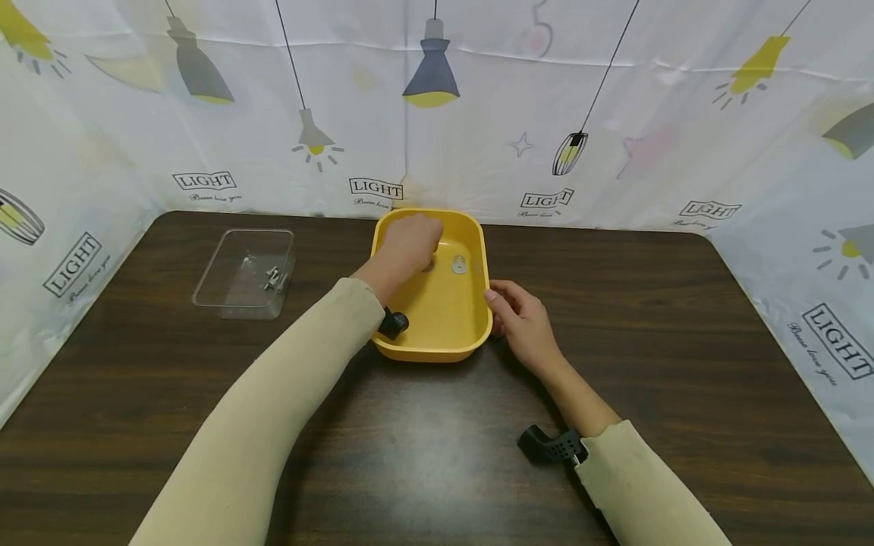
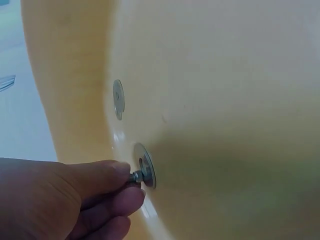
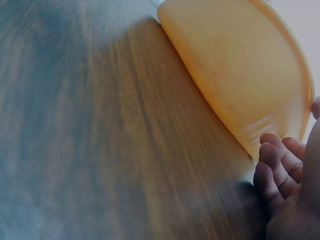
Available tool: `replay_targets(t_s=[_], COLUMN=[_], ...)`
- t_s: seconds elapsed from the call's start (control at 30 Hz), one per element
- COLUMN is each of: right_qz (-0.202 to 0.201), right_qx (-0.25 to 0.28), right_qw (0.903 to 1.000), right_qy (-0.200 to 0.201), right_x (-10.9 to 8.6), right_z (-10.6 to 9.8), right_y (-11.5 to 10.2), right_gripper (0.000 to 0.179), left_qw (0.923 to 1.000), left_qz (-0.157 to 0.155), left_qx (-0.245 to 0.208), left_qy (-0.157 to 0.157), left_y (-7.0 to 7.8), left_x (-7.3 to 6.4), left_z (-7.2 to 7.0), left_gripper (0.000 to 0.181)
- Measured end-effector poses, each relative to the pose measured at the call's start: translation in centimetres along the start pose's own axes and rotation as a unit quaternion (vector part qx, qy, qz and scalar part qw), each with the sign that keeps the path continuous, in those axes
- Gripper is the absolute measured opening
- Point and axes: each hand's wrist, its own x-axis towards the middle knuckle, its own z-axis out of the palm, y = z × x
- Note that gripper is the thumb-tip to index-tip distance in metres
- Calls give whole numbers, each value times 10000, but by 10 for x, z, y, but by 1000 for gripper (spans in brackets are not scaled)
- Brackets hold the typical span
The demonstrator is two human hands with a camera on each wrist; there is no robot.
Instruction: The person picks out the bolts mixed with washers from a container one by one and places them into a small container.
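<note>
In the head view, my left hand [image 1: 410, 236] reaches over the left wall of a yellow plastic tray [image 1: 437, 322]. Close up in the left wrist view, its thumb and fingers pinch a small metal bolt [image 2: 138, 176]. The bolt's end meets a round slotted metal disc [image 2: 151, 172] at the tray's floor; whether they are joined I cannot tell. Another metal disc [image 1: 460, 265] lies flat on the floor nearby. My right hand [image 1: 526, 326] holds the tray's right side, thumb at the rim and curled fingers against the outer wall.
A clear plastic box [image 1: 235, 288] stands on the left of the dark wooden table [image 1: 655, 334], with several small metal parts [image 1: 275, 278] inside. White patterned cloth [image 1: 478, 152] hangs behind and along both sides. Each wrist carries a black camera.
</note>
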Motion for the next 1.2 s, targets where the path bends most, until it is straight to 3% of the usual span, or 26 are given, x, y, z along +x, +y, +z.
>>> replay_targets(t_s=[0.17,0.27,0.37,0.5,0.63,0.8,1.03,1.2], right_qz=[9,-8,-9,-38,-47,-44,-27,13], right_qx=[18,-1,4,8,-27,-86,-99,-117], right_qw=[10000,10000,10000,10000,10000,9999,9999,9999], right_qy=[-10,-8,-18,-41,-32,-68,-82,-63], right_x=[0,0,0,2,1,0,0,-1], right_z=[0,1,1,2,1,0,0,1], right_y=[0,-1,-1,0,0,2,0,0], right_gripper=[40,40,40,40,40,41,42,42], left_qw=[10000,9996,9950,9817,9733,9674,9676,9654], left_qz=[-22,65,79,16,10,41,67,-13], left_qx=[-12,-251,-977,-1884,-2278,-2516,-2512,-2560], left_qy=[40,69,163,282,268,273,255,503], left_y=[-3,-5,-10,-16,-18,-20,-31,-42], left_x=[0,-4,-11,-22,-30,-40,-61,-81], left_z=[-2,-7,-14,-23,-27,-31,-42,-46], left_gripper=[37,30,12,16,17,16,16,17])
